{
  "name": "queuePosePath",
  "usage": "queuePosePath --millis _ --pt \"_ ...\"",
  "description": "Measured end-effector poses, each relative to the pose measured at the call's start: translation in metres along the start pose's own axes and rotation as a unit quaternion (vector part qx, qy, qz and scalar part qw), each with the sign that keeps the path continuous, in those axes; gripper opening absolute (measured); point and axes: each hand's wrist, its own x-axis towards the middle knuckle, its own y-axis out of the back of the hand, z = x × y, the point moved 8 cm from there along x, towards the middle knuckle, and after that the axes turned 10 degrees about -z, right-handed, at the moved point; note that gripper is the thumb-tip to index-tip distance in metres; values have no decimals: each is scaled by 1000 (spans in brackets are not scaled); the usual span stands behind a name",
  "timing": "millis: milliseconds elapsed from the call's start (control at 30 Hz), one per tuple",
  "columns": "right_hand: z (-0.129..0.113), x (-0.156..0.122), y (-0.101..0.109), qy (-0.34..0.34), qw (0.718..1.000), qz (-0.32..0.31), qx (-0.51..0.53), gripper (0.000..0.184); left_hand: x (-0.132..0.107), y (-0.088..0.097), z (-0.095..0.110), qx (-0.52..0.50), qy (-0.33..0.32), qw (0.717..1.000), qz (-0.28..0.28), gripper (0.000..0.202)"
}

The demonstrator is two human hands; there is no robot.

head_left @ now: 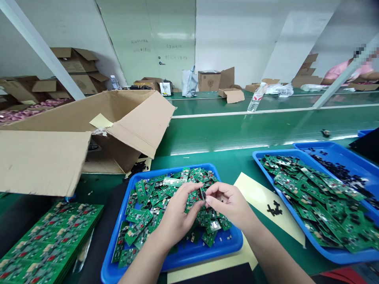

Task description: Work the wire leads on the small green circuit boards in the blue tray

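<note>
Above a blue tray (108, 240) heaped with small green circuit boards (139, 227), both my hands meet. My left hand (182, 211) pinches a circuit board (202, 193) between thumb and fingers, its thin edge turned toward me. From the other side, my right hand (227, 201) closes its thumb and fingertips at a small dark part against that board. The fingertips largely hide this part, so its kind does not show. To the right, several small black pieces (274, 209) lie on a pale yellow sheet (251, 189).
A second blue tray (319, 254) of circuit boards stands right, beside a blue tray (322, 148) of black parts. Stacked board panels (50, 240) lie left, below an open cardboard box (139, 122). A water bottle (257, 97) stands behind. A person in pink (340, 73) is far right.
</note>
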Motion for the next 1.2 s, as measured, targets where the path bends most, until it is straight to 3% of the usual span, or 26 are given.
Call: queuePosePath --millis 167,300,600,800,967,1200 --pt "-11 -1 2 37 992 30 -114 8 1 -5 0 16 -4 1000 -9 36" --pt "-13 1 -2 54 987 45 -141 10 0 -10 4 25 -31 999 -12 47" --pt "-18 1 -4 90 968 67 -225 13 1 -12 1 21 -46 999 -11 49" --pt "-18 -1 -6 119 955 56 -264 14 0 -3 5 82 -67 993 43 37" --pt "-20 -3 -10 134 946 40 -292 15 0 -5 10 109 -81 991 16 38" --pt "-19 -3 -10 123 943 31 -306 17 -5 -5 11 97 -120 988 27 33"
